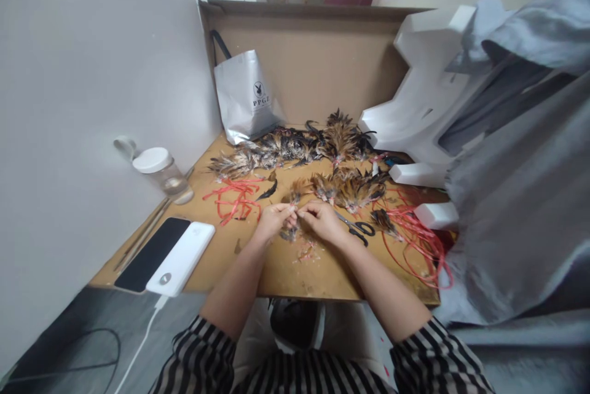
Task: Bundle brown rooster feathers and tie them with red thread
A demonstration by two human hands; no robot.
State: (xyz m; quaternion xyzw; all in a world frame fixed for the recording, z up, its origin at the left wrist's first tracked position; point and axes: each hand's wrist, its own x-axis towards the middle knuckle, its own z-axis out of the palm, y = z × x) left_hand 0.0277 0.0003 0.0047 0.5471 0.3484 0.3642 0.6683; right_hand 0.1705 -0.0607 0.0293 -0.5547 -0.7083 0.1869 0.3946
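Observation:
Near the front middle of the table, my left hand [275, 220] is closed in a pinch on a small bunch of brown feathers [299, 187] whose tips point away from me. My right hand [321, 222] meets it from the other side, its thumb and fingers pressed together; what they hold is too small to make out. Greyish fluff [289, 233] and reddish scraps [308, 251] lie just below the hands. Beyond my right hand sit bunched brown feathers [353, 190], and black-handled scissors [362, 229] lie beside its wrist.
Red plastic strips [237, 199] lie left, and a larger red tangle [421, 234] right. A feather pile [286, 147] spreads along the back by a silver bag [244, 96]. A lidded jar [163, 174], phone [152, 254] and power bank [181, 259] line the left. White foam [415, 99] stands right.

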